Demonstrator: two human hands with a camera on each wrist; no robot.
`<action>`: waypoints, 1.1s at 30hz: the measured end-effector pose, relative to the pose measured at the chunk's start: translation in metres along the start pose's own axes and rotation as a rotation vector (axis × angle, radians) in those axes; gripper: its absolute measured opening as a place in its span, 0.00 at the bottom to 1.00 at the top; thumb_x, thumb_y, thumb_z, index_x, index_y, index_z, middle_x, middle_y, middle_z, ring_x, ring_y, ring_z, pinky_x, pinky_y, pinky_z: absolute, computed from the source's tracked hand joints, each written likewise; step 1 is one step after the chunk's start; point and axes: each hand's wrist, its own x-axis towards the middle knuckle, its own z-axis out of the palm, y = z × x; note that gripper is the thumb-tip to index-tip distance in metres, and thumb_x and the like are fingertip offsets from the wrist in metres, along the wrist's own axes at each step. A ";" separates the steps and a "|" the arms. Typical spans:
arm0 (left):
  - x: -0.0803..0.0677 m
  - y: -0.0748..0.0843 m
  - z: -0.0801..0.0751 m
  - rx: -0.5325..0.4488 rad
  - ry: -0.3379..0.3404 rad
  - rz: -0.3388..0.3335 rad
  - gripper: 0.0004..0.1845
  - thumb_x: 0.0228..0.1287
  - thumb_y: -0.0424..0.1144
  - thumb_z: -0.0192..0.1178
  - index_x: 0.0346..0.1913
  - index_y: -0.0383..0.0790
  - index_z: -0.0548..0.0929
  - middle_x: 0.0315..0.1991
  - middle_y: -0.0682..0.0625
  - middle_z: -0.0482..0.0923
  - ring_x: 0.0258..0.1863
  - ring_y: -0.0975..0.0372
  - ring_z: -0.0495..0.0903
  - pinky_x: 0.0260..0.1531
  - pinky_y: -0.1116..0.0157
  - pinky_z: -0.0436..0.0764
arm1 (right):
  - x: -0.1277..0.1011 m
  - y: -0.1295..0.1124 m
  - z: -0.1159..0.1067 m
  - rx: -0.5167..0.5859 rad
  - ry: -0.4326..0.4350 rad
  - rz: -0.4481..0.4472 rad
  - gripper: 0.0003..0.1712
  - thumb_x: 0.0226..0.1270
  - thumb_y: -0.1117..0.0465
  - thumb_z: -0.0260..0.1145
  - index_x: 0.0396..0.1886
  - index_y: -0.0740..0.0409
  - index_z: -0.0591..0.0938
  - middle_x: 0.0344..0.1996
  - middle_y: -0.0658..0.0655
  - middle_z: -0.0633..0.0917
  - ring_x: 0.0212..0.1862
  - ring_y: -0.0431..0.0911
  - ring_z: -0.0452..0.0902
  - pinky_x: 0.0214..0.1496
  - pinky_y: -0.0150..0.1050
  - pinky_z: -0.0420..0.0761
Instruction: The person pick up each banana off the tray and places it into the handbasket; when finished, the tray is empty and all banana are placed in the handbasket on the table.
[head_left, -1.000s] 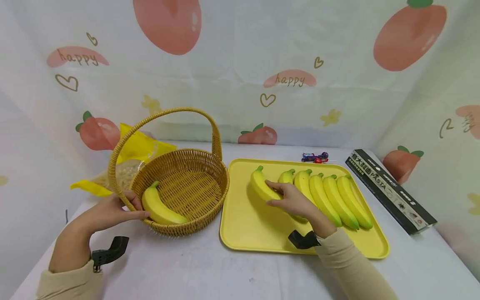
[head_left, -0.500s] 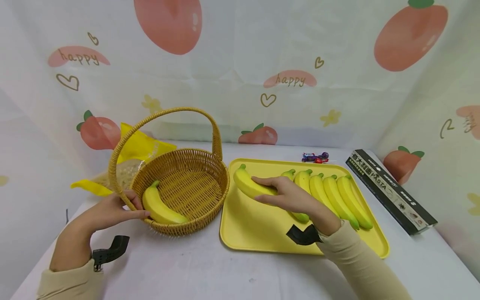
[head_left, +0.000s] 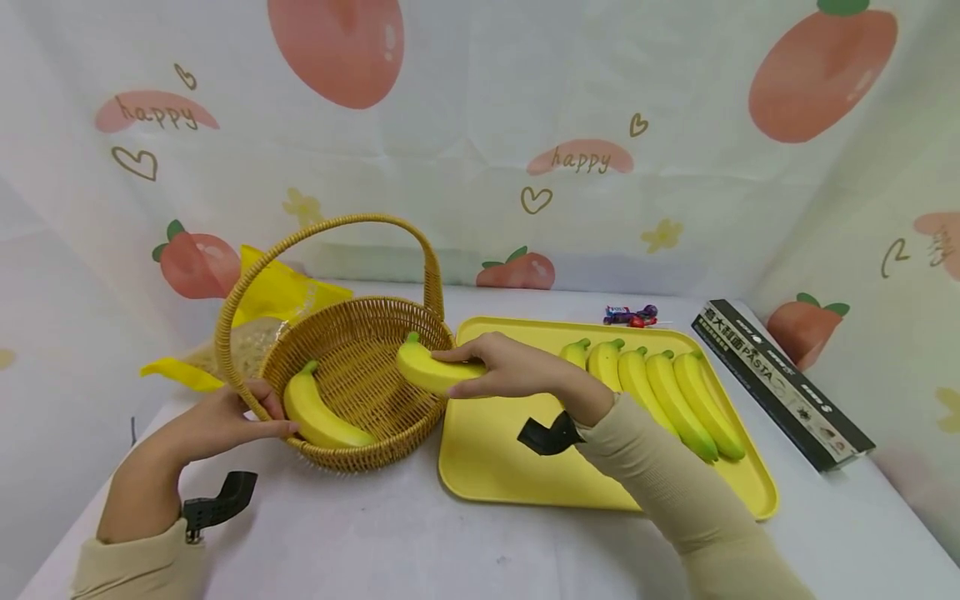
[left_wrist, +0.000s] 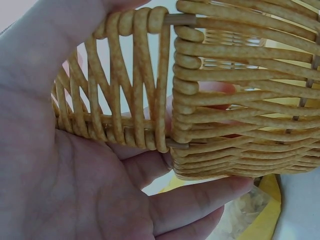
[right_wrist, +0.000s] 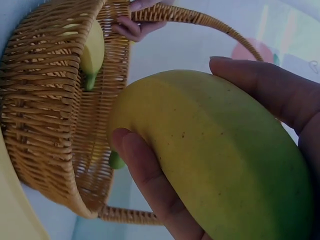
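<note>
A banana is gripped by my right hand over the right side of the wicker basket. In the right wrist view thumb and fingers lie on either side of this banana, its stem toward the basket. My left hand holds the basket at its left side, where the handle joins the rim, fingers curled round the weave. Inside the basket, near the left hand, lies another banana. Several more bananas lie side by side on the yellow tray; my right forearm hides part of them.
Behind the basket on the left sits a yellow and clear bag. A black pasta box lies right of the tray. Wrapped lollipops lie beyond the tray's back edge. A patterned cloth hangs behind the table.
My right hand has carried the banana leftward, from above the tray to over the basket's right side. The left hand and the basket have stayed in place.
</note>
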 end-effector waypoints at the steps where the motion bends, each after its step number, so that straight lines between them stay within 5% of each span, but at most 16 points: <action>1: 0.000 0.000 0.000 0.003 -0.001 0.004 0.11 0.55 0.45 0.66 0.28 0.42 0.78 0.28 0.53 0.77 0.33 0.69 0.70 0.32 0.69 0.71 | 0.008 0.001 0.001 -0.003 -0.011 -0.002 0.30 0.63 0.55 0.64 0.64 0.59 0.70 0.18 0.46 0.66 0.22 0.35 0.59 0.30 0.27 0.63; 7: 0.000 0.001 0.000 -0.006 -0.001 0.008 0.11 0.55 0.44 0.67 0.28 0.42 0.78 0.28 0.53 0.77 0.33 0.69 0.70 0.32 0.70 0.71 | 0.056 0.003 0.008 0.036 -0.103 0.069 0.31 0.63 0.56 0.64 0.64 0.59 0.69 0.32 0.52 0.81 0.24 0.37 0.62 0.31 0.27 0.64; 13: 0.001 0.001 0.000 0.006 -0.007 -0.011 0.12 0.55 0.46 0.66 0.29 0.41 0.78 0.29 0.53 0.76 0.33 0.68 0.70 0.32 0.69 0.71 | 0.097 0.008 0.019 0.090 -0.171 0.104 0.28 0.64 0.58 0.63 0.63 0.62 0.71 0.47 0.57 0.83 0.33 0.37 0.71 0.36 0.26 0.70; 23: 0.000 0.001 0.001 0.003 -0.006 -0.009 0.12 0.55 0.46 0.66 0.29 0.42 0.78 0.29 0.53 0.76 0.34 0.68 0.70 0.32 0.69 0.71 | 0.131 -0.002 0.039 0.002 -0.256 0.022 0.23 0.64 0.59 0.63 0.57 0.64 0.77 0.35 0.54 0.81 0.31 0.36 0.68 0.36 0.24 0.67; 28: -0.001 0.000 0.001 0.002 -0.006 -0.004 0.11 0.55 0.45 0.66 0.29 0.42 0.78 0.29 0.53 0.76 0.34 0.69 0.70 0.32 0.69 0.71 | 0.140 -0.006 0.046 -0.031 -0.275 0.043 0.28 0.62 0.57 0.65 0.61 0.63 0.73 0.53 0.56 0.81 0.40 0.34 0.71 0.42 0.22 0.67; 31: -0.001 0.000 0.000 0.003 -0.007 0.000 0.11 0.55 0.45 0.66 0.29 0.42 0.78 0.29 0.53 0.76 0.33 0.69 0.71 0.32 0.69 0.71 | 0.144 -0.005 0.050 0.005 -0.322 0.065 0.15 0.61 0.59 0.66 0.45 0.63 0.81 0.39 0.51 0.83 0.35 0.34 0.69 0.38 0.23 0.66; 33: -0.001 0.001 -0.001 0.006 -0.005 0.002 0.11 0.55 0.45 0.66 0.29 0.42 0.78 0.28 0.53 0.76 0.33 0.69 0.71 0.32 0.69 0.71 | 0.145 -0.004 0.052 0.041 -0.367 0.066 0.09 0.61 0.60 0.66 0.28 0.59 0.76 0.24 0.47 0.74 0.28 0.34 0.64 0.33 0.24 0.64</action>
